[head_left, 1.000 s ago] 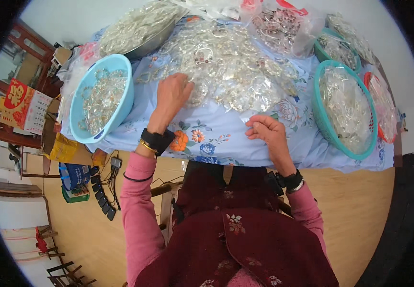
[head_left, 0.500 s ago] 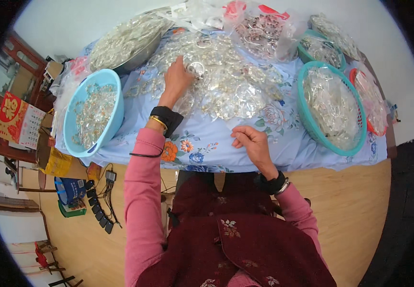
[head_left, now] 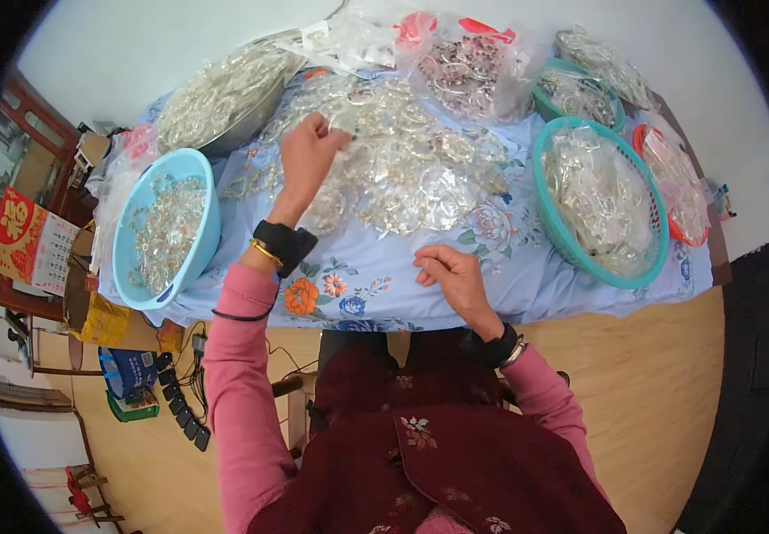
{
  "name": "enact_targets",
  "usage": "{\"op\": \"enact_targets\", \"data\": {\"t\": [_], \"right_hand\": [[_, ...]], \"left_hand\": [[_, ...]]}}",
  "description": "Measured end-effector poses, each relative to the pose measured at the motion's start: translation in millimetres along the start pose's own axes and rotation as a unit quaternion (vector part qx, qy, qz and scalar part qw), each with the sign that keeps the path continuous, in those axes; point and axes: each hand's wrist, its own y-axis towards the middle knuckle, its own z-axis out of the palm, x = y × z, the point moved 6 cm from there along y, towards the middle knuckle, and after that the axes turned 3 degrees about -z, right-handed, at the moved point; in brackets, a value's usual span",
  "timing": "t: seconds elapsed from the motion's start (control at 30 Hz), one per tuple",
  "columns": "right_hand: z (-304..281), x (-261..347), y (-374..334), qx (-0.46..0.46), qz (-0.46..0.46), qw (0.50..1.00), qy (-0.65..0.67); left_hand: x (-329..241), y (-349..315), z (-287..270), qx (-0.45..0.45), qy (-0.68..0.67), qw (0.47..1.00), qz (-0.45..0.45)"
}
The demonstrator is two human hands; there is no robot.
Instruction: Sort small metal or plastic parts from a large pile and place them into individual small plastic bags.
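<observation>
A broad pile of shiny, silvery bangles and trinkets in clear bags covers the middle of the table. Over its left part is my left hand, fingers curled and thumb side toward the pile; whether anything is between the fingertips is hidden. Nearer the front edge, just below the pile, my right hand hovers over or rests on the cloth with bent fingers drawn together. What it holds, if anything, cannot be seen. Both wrists wear dark bands.
A light-blue basin of small trinkets stands at left, a heaped metal bowl behind it. To the right are a teal basket of bagged pieces and a red basket. A bag of dark-beaded pieces sits behind. Flowered cloth covers the table.
My left hand has shifted slightly left and its fingers now point more rightward. The bright round bangle beside it no longer stands out. My right hand keeps nearly the same pose; the view has shifted a little.
</observation>
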Motion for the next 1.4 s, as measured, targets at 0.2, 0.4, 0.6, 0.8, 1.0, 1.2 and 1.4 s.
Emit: {"op": "enact_targets", "data": {"t": [0.2, 0.4, 0.6, 0.8, 1.0, 1.2, 1.4], "right_hand": [[1.1, 2.7, -2.1, -0.013, -0.019, 1.0, -0.019], [2.6, -0.3, -4.6, 0.002, 0.0, 1.0, -0.015], [-1.8, -1.6, 1.9, 0.003, -0.005, 1.0, -0.006], [-2.3, -3.5, 2.4, 0.011, 0.006, 1.0, -0.02], [2.9, 0.7, 1.3, 0.007, 0.001, 1.0, -0.027], [3.1, 1.3, 0.5, 0.003, 0.004, 1.0, -0.026], [-0.4, 0.9, -3.6, 0.01, 0.005, 1.0, -0.024]], "left_hand": [[6.4, -32.7, 45.7, 0.246, -0.461, 0.796, -0.306], [-74.5, -1.6, 54.9, 0.283, -0.418, 0.857, 0.105], [-84.5, 38.1, 2.1, 0.197, -0.417, 0.886, 0.035], [33.5, -27.8, -13.7, 0.19, -0.04, 0.981, -0.024], [47.3, -99.4, -16.5, 0.032, 0.119, 0.989, 0.082], [46.2, -100.6, -17.8, 0.036, 0.1, 0.991, 0.079], [60.2, -91.0, -21.5, 0.044, -0.029, 0.996, -0.07]]}}
